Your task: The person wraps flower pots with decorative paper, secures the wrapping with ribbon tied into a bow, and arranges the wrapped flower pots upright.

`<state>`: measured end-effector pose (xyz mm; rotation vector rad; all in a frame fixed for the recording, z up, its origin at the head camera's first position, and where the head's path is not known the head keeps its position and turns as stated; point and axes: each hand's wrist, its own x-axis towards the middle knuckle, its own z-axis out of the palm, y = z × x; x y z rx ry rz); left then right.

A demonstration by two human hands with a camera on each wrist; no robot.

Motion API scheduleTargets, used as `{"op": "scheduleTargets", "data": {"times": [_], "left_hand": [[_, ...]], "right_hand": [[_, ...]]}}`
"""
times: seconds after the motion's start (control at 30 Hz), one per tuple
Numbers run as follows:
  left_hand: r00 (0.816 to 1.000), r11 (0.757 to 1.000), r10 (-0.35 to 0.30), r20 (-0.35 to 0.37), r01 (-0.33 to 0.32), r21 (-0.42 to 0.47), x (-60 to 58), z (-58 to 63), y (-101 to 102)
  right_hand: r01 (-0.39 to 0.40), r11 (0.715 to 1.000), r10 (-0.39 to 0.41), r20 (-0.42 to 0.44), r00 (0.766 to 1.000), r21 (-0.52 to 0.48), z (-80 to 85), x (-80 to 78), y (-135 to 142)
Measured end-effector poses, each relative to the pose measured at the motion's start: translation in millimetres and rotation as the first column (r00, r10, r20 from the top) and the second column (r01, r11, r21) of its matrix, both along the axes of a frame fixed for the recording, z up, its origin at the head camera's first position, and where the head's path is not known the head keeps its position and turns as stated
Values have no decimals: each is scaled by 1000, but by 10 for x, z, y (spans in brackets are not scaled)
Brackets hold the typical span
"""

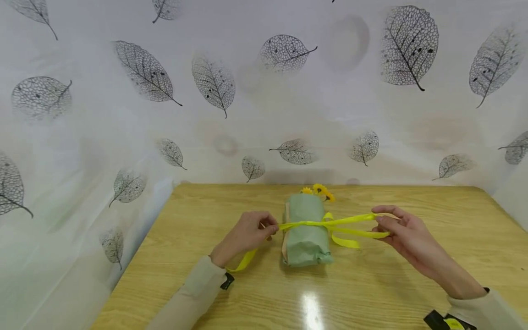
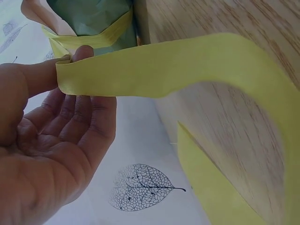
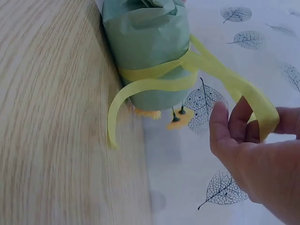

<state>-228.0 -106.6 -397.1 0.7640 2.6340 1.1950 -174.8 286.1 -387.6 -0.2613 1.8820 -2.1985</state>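
A bundle in green wrapping paper (image 1: 305,247) lies on the table, with yellow flowers (image 1: 321,189) at its far end. Around its middle runs a yellow ribbon (image 1: 307,223), knotted or crossed on the right side with a small loop and a loose tail there. My left hand (image 1: 251,229) pinches the ribbon just left of the bundle; in the left wrist view, the thumb and index finger hold the yellow strip (image 2: 131,70), which hangs on past the hand. To the right, my right hand (image 1: 408,238) holds a long ribbon loop (image 3: 260,105) around its fingers, drawn out from the bundle.
The wooden table (image 1: 371,293) extends on both sides of the bundle. Behind it and at the left hangs a pale cloth (image 1: 247,105) printed with dark leaves. Black straps (image 1: 447,321) sit at both wrists.
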Motion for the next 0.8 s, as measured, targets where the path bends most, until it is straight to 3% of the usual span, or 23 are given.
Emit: {"op": "scheduleTargets", "data": {"times": [0.13, 0.2, 0.27, 0.4, 0.5, 0.6, 0.7, 0.8], "left_hand": [[1000, 1000, -5, 12, 5, 13, -8, 1, 1], [1000, 1000, -5, 15, 5, 20, -8, 3, 1], [1000, 1000, -4, 20, 4, 21, 0, 10, 1], [1000, 1000, 1, 27, -2, 27, 14, 19, -5], [1000, 999, 9, 30, -10, 32, 20, 23, -11], [999, 999, 13, 30, -14, 35, 22, 27, -17], [999, 999, 15, 29, -16, 35, 22, 26, -23], [999, 999, 17, 28, -18, 32, 24, 27, -25]], "right_hand": [[45, 987, -41, -28, 999, 157, 10, 27, 65], [80, 957, -65, -64, 996, 279, 11, 41, 93], [110, 913, -74, -105, 992, 393, 7, 52, 117], [150, 796, -57, -173, 983, 586, -3, 76, 141], [125, 719, -16, -164, 986, 684, 2, 92, 145], [62, 662, 34, -112, 993, 747, 24, 105, 151], [16, 643, 62, -74, 995, 765, 36, 119, 148], [35, 627, 47, -83, 995, 778, 24, 135, 136]]}}
